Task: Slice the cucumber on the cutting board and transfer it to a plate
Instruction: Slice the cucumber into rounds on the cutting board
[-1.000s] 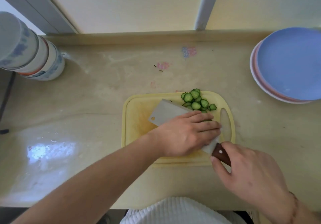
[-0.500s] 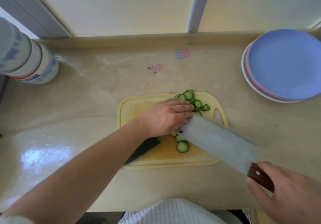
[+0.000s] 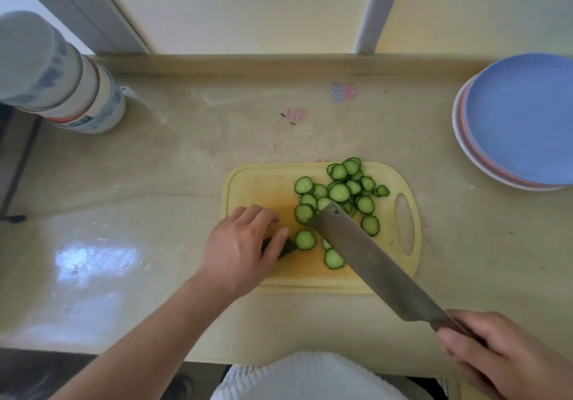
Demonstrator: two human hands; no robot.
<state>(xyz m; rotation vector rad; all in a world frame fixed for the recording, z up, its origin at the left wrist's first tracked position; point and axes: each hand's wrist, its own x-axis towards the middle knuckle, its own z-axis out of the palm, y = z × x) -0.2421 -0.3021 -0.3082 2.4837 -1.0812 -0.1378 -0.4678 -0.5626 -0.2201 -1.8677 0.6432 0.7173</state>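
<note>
Left of centre, the left hand (image 3: 240, 249) curls over the uncut cucumber end (image 3: 285, 247), pinning it to the yellow cutting board (image 3: 248, 182). Centre, cut slices (image 3: 339, 191) lie heaped clear of it. Lower right, the right hand (image 3: 496, 359) grips the cleaver (image 3: 369, 260), blade over the slices. Upper right, stacked plates (image 3: 524, 120) await.

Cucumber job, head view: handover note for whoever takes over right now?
Left hand: grips the dark green uncut cucumber stub on the yellow plastic cutting board.
Right hand: holds the wooden-handled steel cleaver, blade angled over the board, tip among the slices.
Round green cucumber slices: heaped at the board's far right, a few loose near the blade.
Done: most slicing.
Left: slice the stub, move all slices to the blue plate atop the stack at far right, which has no slices on it.
</note>
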